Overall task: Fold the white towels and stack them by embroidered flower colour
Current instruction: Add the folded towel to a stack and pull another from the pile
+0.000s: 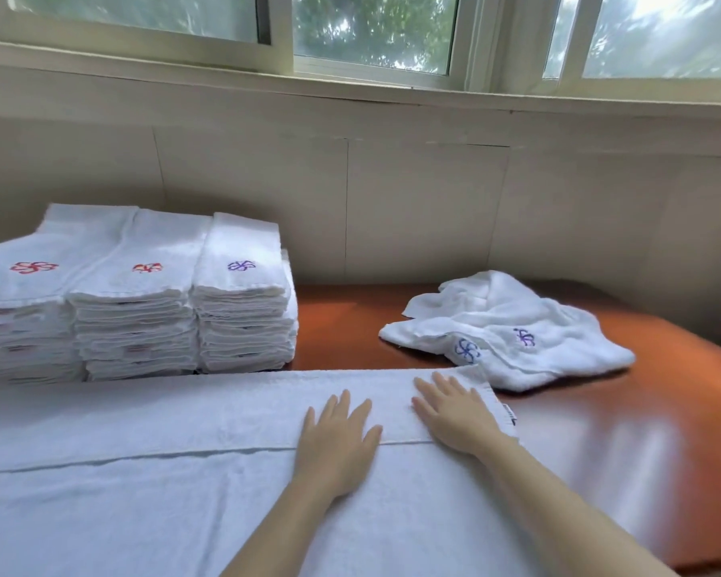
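The left hand (337,443) and right hand (454,414) lie flat with fingers straight, side by side but not touching, both pressing on the spread towel (142,472) near its far right corner. A folded edge runs across that towel under both palms. Behind the towel's far left edge stand 3 stacks (136,322) of folded towels, topped with red, orange-red and purple flowers. Beyond its far right corner lies a crumpled pile (513,331) showing blue and purple flowers, on the wooden table (621,431).
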Available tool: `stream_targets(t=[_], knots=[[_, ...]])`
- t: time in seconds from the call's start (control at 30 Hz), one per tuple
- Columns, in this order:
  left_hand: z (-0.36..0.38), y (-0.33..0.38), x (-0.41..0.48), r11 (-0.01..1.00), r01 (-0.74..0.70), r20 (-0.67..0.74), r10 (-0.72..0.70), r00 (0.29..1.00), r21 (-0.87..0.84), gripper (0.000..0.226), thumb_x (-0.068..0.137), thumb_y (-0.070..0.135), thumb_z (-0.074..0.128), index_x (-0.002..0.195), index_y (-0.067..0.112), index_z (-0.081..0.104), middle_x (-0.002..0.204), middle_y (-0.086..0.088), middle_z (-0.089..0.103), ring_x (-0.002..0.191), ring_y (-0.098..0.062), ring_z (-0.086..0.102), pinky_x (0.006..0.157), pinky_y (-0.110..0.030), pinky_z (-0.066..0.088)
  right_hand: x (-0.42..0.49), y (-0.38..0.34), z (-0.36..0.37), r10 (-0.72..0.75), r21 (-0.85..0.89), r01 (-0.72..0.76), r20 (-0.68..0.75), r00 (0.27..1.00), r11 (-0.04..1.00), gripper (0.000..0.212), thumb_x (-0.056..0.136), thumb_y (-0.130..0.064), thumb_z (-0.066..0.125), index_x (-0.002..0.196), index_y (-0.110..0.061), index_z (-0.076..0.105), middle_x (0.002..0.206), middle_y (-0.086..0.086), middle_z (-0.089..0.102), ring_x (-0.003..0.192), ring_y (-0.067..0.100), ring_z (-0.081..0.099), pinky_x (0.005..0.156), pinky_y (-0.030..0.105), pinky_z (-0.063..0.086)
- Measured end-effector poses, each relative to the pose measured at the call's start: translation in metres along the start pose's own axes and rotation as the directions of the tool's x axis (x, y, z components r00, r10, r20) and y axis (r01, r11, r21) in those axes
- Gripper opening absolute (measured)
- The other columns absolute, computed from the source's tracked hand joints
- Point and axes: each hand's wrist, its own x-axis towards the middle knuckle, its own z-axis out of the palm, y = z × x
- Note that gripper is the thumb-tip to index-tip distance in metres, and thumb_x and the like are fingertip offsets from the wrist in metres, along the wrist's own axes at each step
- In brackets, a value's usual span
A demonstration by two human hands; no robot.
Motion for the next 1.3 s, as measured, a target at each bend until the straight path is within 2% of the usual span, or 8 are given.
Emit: stream_targets(t=[0.37, 0.53, 0.77, 0.87, 0.97, 1.1, 1.2, 1.3], knots=[[-0.037, -0.121, -0.095, 0.998, 0.032, 0.002, -0.032, 0.999, 0.046, 0.055, 0.099, 0.055, 0.023, 0.150, 0.044, 0.005, 0.159, 0.014, -0.009, 0.146, -0.004, -0.010, 0.117, -0.032, -0.005, -0.010, 0.009, 0.007, 0.246, -0.015, -0.251, -0.146, 0.958, 0.968, 0.039, 0.099, -0.037, 0.024, 0.132, -0.024, 0.041, 0.146, 0.008, 0.035, 0.137, 0.027, 0.027, 0.111, 0.049, 0.024], [-0.056, -0.151, -0.146, 0.997, -0.048, 0.038, 0.046, 0.998, 0.056, 0.055, 0.098, 0.055, 0.030, 0.149, 0.043, 0.016, 0.159, 0.018, 0.000, 0.145, 0.001, -0.003, 0.116, -0.025, -0.002, -0.063, -0.089, 0.019, -0.217, -0.039, 0.216, -0.021, 0.976, 0.976, 0.047, 0.099, -0.046, 0.026, 0.141, -0.027, 0.030, 0.152, 0.005, 0.023, 0.141, 0.031, 0.018, 0.113, 0.047, 0.015], [-0.067, -0.173, -0.212, 0.977, -0.117, -0.009, 0.120, 0.993, 0.176, 0.074, 0.076, 0.079, 0.033, 0.142, 0.047, 0.030, 0.139, 0.015, 0.030, 0.124, -0.004, 0.027, 0.103, -0.021, 0.022, -0.140, -0.199, 0.036, -0.771, 0.008, 0.776, 0.122, 0.625, 0.630, 0.065, 0.087, -0.067, 0.029, 0.144, -0.035, 0.024, 0.152, 0.002, 0.023, 0.140, 0.021, 0.017, 0.114, 0.044, 0.012], [-0.070, -0.173, -0.234, 0.975, -0.119, -0.124, 0.143, 0.982, 0.186, 0.058, 0.081, 0.068, 0.038, 0.124, 0.033, 0.053, 0.113, 0.011, 0.049, 0.095, -0.008, 0.045, 0.080, -0.016, 0.034, -0.154, -0.215, 0.032, -0.810, -0.136, 0.806, 0.043, 0.585, 0.576, 0.058, 0.088, -0.062, 0.039, 0.129, -0.022, 0.042, 0.126, 0.003, 0.043, 0.114, 0.025, 0.040, 0.093, 0.035, 0.036], [-0.075, -0.176, -0.242, 0.924, -0.223, -0.193, 0.291, 0.937, 0.310, 0.029, 0.066, 0.038, 0.075, 0.090, 0.026, 0.063, 0.080, 0.011, 0.056, 0.063, -0.006, 0.054, 0.048, -0.010, 0.034, -0.159, -0.219, 0.023, -0.827, -0.198, 0.807, -0.047, 0.560, 0.557, 0.028, 0.085, -0.041, 0.060, 0.096, -0.016, 0.059, 0.094, -0.001, 0.056, 0.085, 0.021, 0.054, 0.063, 0.029, 0.040], [-0.090, -0.204, -0.242, 0.938, -0.131, -0.230, 0.211, 0.950, 0.320, 0.039, 0.047, 0.010, 0.087, 0.082, 0.018, 0.071, 0.074, 0.006, 0.063, 0.062, -0.011, 0.062, 0.044, -0.016, 0.044, -0.151, -0.208, 0.014, -0.732, -0.191, 0.715, -0.027, 0.681, 0.672, 0.031, 0.081, -0.010, 0.047, 0.111, -0.020, 0.048, 0.106, -0.003, 0.054, 0.097, 0.023, 0.055, 0.065, 0.033, 0.042], [-0.116, -0.253, -0.242, 0.975, 0.118, -0.230, -0.073, 0.970, 0.187, 0.035, 0.085, 0.010, 0.059, 0.117, 0.024, 0.064, 0.118, 0.012, 0.061, 0.114, -0.006, 0.055, 0.092, -0.017, 0.042, -0.121, -0.184, -0.005, -0.540, -0.090, 0.538, 0.004, 0.841, 0.838, 0.020, 0.088, -0.022, 0.045, 0.107, -0.029, 0.050, 0.113, -0.006, 0.056, 0.106, 0.022, 0.055, 0.074, 0.031, 0.041], [-0.159, -0.294, -0.244, 0.957, 0.285, -0.066, -0.281, 0.957, 0.054, 0.032, 0.087, 0.011, 0.057, 0.077, 0.041, 0.064, 0.088, 0.015, 0.067, 0.087, -0.006, 0.058, 0.077, -0.021, 0.043, -0.085, -0.163, -0.036, -0.448, -0.068, 0.454, 0.089, 0.890, 0.888, 0.024, 0.089, -0.035, 0.058, 0.069, -0.031, 0.045, 0.090, -0.010, 0.054, 0.089, 0.016, 0.052, 0.069, 0.026, 0.036]])
